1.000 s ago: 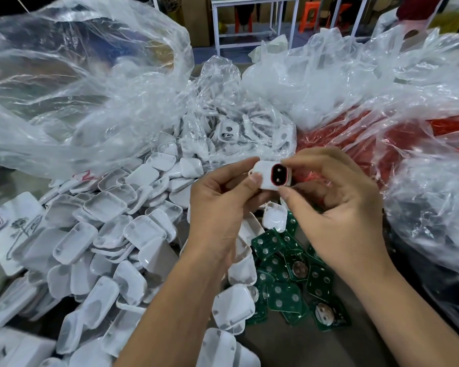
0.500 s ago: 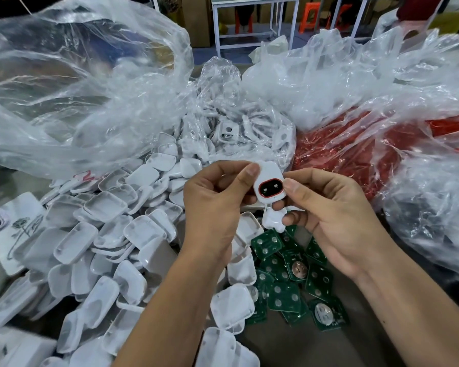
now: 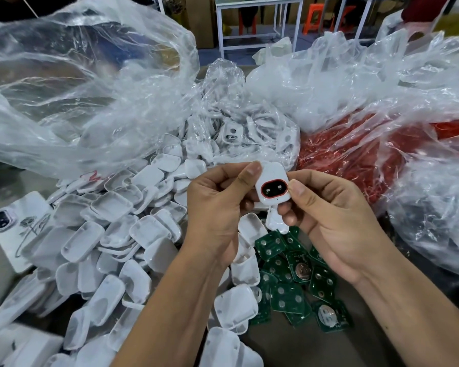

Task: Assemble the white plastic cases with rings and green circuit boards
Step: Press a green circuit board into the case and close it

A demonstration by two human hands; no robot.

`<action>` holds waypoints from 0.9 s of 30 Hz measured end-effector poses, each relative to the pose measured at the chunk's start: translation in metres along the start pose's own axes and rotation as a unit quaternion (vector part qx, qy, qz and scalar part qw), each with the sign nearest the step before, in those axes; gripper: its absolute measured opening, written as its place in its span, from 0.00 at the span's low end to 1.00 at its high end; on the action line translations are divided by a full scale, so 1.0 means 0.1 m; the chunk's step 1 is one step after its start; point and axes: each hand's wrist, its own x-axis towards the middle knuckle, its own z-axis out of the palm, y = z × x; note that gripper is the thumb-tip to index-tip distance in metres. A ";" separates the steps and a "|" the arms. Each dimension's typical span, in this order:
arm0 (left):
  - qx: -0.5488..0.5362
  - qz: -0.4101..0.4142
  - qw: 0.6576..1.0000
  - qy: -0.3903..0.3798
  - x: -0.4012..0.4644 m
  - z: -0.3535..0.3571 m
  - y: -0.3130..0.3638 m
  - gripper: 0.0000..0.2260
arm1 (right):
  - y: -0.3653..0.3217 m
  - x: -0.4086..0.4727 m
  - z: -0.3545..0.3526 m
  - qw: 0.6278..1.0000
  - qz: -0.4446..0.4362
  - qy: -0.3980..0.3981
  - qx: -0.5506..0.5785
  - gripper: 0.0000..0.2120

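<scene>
— So, from the head camera, what do the hands have?

— Both are on one white case, held up above the table between them. The left hand pinches its left edge, thumb tip at the upper corner and fingers curled behind. The right hand pinches the right edge with the thumb on the front face and the fingers curled round behind and below.

— And the case itself?

— Its front faces the camera. A red ring sits in the oval window, with a dark opening inside it.

— Anything else in the right hand?

— A second white piece hangs just below the case against the right fingers; whether they grip it I cannot tell.

— Where are the other parts?

— A heap of white case shells covers the table to the left and below the left forearm. The green circuit boards lie in a loose pile under the hands, some bearing round silver contacts. Behind, a clear bag holds more white parts, and another clear bag to the right holds red rings. A large crumpled plastic bag fills the upper left. A white phone case with a drawn flower lies at the far left.
</scene>
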 end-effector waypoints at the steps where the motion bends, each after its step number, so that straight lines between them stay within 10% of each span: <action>1: 0.000 -0.008 1.000 -0.003 0.00 0.00 0.01 0.07 | 0.00 -0.01 0.01 1.000 0.005 0.001 0.010 0.11; 27: 0.144 0.038 0.989 -0.011 -0.15 0.08 0.05 0.07 | 0.01 0.00 0.03 0.992 -0.044 0.035 -0.113 0.11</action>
